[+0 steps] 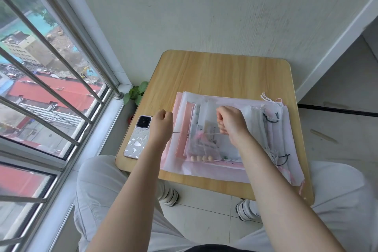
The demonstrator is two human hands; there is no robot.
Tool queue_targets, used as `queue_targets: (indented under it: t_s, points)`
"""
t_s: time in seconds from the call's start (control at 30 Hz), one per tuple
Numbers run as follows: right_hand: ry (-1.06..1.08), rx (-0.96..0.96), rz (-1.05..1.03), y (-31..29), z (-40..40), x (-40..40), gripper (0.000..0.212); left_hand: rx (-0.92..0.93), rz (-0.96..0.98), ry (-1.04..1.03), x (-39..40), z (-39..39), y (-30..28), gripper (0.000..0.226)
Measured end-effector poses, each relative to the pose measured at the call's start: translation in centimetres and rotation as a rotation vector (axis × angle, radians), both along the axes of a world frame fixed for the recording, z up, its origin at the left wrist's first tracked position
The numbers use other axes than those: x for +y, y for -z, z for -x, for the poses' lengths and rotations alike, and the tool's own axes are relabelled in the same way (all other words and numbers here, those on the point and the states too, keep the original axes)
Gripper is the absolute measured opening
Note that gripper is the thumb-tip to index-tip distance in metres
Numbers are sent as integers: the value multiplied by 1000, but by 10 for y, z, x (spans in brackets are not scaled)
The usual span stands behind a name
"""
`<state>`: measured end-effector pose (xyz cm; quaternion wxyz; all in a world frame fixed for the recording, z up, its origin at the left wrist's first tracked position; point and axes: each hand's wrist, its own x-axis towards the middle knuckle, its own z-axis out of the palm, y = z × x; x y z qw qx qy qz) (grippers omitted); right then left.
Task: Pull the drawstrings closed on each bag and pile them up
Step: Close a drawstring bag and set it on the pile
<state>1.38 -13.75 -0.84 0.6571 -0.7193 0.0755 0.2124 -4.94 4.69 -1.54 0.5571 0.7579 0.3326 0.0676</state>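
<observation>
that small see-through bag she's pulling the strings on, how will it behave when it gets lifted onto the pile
The small bag looks sheer and thin, so it will likely go floppy and sag when lifted. It seems light, hanging from taut strings held by the left hand and right hand. On the smooth stack of bags it may slide.

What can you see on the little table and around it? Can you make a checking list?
Surface: small wooden table, bare at the far end.
Job's things: sheer bag held up, its drawstring stretched sideways between both hands, above a flat stack of bags.
Clutter: phone lying camera side up at the table's left edge.
Grippers: left hand and right hand each grip a string end.
Cables: nothing seen.
Surroundings: barred window on the left, potted plant beside the table, tiled floor.
</observation>
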Motion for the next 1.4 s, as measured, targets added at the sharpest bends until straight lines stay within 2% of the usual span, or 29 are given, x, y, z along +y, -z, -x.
queue_targets:
  t_s: [0.1,0.2,0.27,0.4,0.5,0.57,0.67,0.73,0.87,1.03,1.1,1.17,1.3,1.4]
  points:
    - [-297,-170,241,-15,2,5,21,-90,181,19,0,-5,-14,17]
    - [-562,-155,309,-22,9,19,23,-209,396,52,-5,-11,-28,23]
    - [-638,-156,332,-18,14,28,23,-269,505,87,-7,-13,-32,25]
    - [-585,-179,309,-18,14,33,13,-245,489,89,-7,-13,-30,19]
    - [-512,-232,310,-23,11,29,31,-69,405,75,-2,-6,-18,21]
    - [-482,-252,269,-24,10,27,35,56,378,206,0,2,-16,23]
    - [-419,-215,147,-26,9,27,24,142,308,490,-7,11,-17,16]
    - [-389,-207,111,-28,9,28,24,123,294,529,-12,11,-17,12]
    - [-351,-213,103,-31,8,26,34,90,269,482,-16,8,-19,20]
    - [-310,-205,74,-44,-2,25,36,-115,419,362,-6,-2,-38,18]
    - [-318,-217,93,-50,-6,26,27,-189,448,312,1,-9,-49,17]
    - [-311,-258,86,-57,-9,30,15,-249,461,279,5,-13,-59,17]
    - [-250,-417,85,-64,-11,39,18,-394,520,215,8,-12,-67,18]
    - [-323,-499,180,-57,-11,45,20,-381,538,173,11,-9,-55,18]
